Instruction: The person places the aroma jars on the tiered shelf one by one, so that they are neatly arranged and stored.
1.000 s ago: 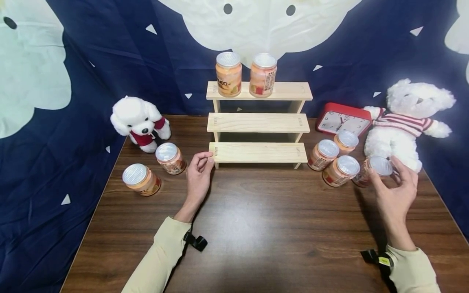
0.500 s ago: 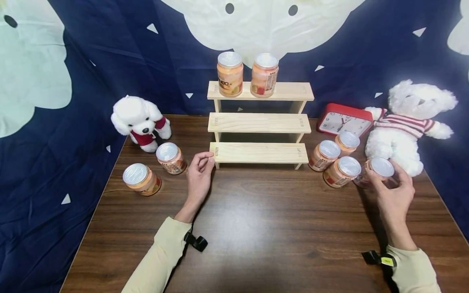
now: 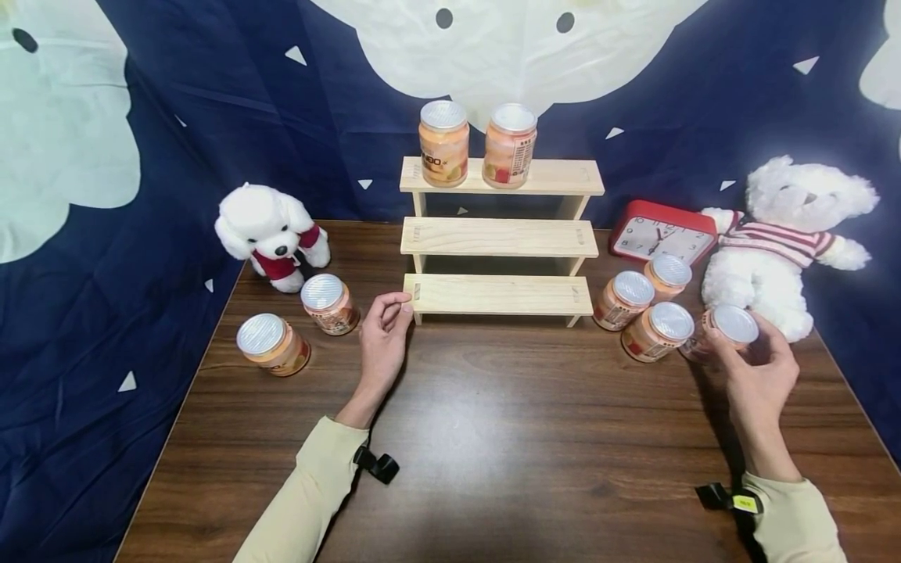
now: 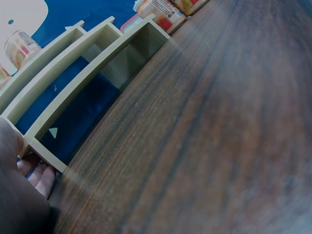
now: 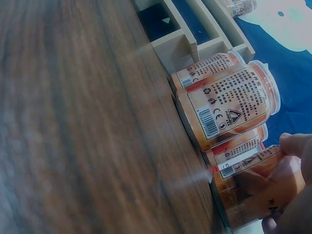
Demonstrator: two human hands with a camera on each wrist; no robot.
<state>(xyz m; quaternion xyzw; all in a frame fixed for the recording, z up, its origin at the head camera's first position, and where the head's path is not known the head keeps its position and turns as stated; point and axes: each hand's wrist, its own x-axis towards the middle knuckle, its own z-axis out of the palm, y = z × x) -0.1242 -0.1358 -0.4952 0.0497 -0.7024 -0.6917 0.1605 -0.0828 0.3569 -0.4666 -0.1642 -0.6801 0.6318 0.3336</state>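
Observation:
On the right, my right hand (image 3: pixel 760 375) grips a jar (image 3: pixel 734 324) with a silver lid and orange contents, thumb on one side and fingers on the other. In the right wrist view this jar (image 5: pixel 258 190) stands on the table beside the others. My left hand (image 3: pixel 383 336) holds the left end of the lowest step of a three-tier wooden display stand (image 3: pixel 498 295). In the left wrist view, fingers (image 4: pixel 43 178) reach behind the stand's end panel. Two similar jars, a left one (image 3: pixel 444 145) and a right one (image 3: pixel 510 146), stand on the top step.
Several jars (image 3: pixel 656 331) cluster right of the stand, before a red clock (image 3: pixel 662 232) and a white teddy bear (image 3: pixel 756 266). At left, a front jar (image 3: pixel 273 346) and a rear jar (image 3: pixel 329 305) stand near a white plush dog (image 3: pixel 263 227). A blue cloth hangs behind.
The right hand's fingers have drawn in closer around the jar, and the hand has shifted slightly left. My left hand stays at the stand. The head view has shifted very slightly.

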